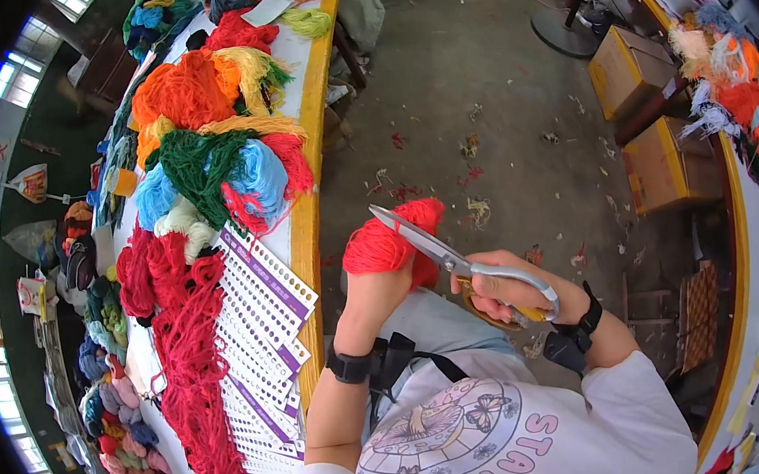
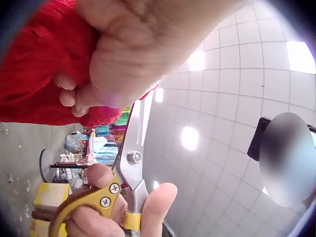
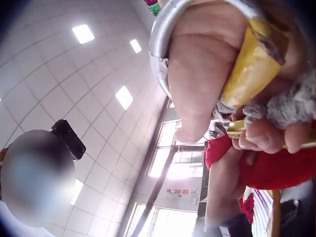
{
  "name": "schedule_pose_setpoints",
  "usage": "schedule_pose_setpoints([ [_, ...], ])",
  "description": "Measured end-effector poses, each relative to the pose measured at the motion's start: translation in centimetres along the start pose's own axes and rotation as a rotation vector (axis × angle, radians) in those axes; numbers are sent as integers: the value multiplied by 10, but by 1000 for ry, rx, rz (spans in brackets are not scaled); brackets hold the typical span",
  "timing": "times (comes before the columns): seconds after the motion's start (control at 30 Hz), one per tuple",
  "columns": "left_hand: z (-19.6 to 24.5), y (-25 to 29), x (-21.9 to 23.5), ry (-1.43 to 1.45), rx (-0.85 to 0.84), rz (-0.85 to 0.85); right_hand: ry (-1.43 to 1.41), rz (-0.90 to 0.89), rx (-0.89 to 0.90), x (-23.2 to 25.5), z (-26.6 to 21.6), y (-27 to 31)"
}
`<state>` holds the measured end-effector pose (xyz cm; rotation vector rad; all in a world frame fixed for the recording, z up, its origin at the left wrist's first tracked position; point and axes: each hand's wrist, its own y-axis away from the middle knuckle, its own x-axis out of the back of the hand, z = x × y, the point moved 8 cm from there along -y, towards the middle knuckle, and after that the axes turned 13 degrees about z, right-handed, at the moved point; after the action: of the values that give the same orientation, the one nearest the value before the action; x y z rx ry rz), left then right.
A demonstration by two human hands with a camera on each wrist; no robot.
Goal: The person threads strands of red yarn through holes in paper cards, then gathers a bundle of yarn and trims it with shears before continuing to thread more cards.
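Observation:
My left hand [image 1: 379, 300] grips a bundle of bright red yarn [image 1: 379, 246], held up in front of my body. In the left wrist view the fingertips [image 2: 69, 96] curl into the soft red strands [image 2: 34, 64]. Scissors [image 1: 431, 245] with silver blades are held in my right hand [image 1: 517, 293], fingers and thumb through the handles. In the head view their long blade overlaps the yarn's right side, tip pointing up and left. One handle loop is silver-grey and the other yellow [image 3: 252, 69]; grey wrapping [image 3: 291, 106] shows by the fingers.
On the left, a yellow-edged table [image 1: 306, 245] bears piles of orange [image 1: 184, 91], green [image 1: 197, 168] and blue yarn, a long crimson heap [image 1: 189, 340] and printed cards [image 1: 261, 296]. Cardboard boxes [image 1: 667, 160] and another yarn-covered table stand right. Yarn scraps [image 1: 479, 213] litter the floor.

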<state>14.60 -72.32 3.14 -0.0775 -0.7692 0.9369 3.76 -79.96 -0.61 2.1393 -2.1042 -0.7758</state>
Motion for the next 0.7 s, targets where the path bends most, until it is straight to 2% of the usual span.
schedule_pose_setpoints([
  [0.07, -6, 4, -2, 14, 56, -28, -52, 21, -5, 3, -3, -2],
  [0.17, -3, 4, -1, 25, -2, -12, -198, 56, -25, 6, -8, -7],
  [0.27, -2, -1, 3, 10, 74, -65, -186, -9, -58, -3, -7, -5],
  [0.37, -32, 12, 1, 186, 189, -79, -290, 57, -174, 22, 5, -5],
  [0.43, -47, 30, 3, 361, 493, -198, -392, 363, 2, 74, -9, -9],
  [0.47, -51, 39, 0, 448, 643, -262, -705, 448, -46, 100, -5, -11],
  [0.5, -51, 38, 3, 588, 708, -161, -524, 575, 158, 123, -18, -8],
  [0.53, -55, 41, 1, 680, 775, -183, -530, 795, 201, 138, -13, -1],
  [0.6, -62, 41, -5, 861, 907, -225, -284, 799, 291, 118, -22, 3],
  [0.7, -56, 39, -19, 774, 873, -264, 43, 702, 503, 63, -39, -5],
])
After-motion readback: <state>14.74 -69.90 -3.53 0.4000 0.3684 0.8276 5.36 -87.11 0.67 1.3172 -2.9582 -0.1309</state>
